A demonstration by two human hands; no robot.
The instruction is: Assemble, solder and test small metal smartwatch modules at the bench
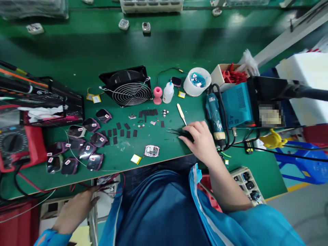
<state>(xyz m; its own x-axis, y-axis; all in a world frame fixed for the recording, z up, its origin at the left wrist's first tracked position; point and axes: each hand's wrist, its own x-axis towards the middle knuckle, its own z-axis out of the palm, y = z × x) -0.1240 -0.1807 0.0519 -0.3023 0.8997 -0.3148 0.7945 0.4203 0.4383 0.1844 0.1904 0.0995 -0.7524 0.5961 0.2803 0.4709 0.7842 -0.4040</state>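
My right hand point(201, 140) is closed around a pair of dark tweezers point(175, 132) just above the green bench, their thin tips pointing left. Right behind it lies a cream-handled tool point(180, 112) with a metal end. An opened small device housing point(151, 151) with its circuit board exposed sits near the bench's front edge. Beside it is a yellow-and-silver battery pouch point(136, 159). Below the bench edge, my left hand point(77, 208) reaches over trays, thumb and fingers apart. Its fingertips are close to black-ended parts and red wires point(123, 186); contact is unclear.
Several dark-faced devices point(94, 161) and black pads point(128, 134) lie on the left half. A red multimeter point(38, 147) is at far left. Behind stand a fan point(132, 94), a white bottle point(168, 93) and a white tub point(189, 89). An electric screwdriver point(215, 114) is at right.
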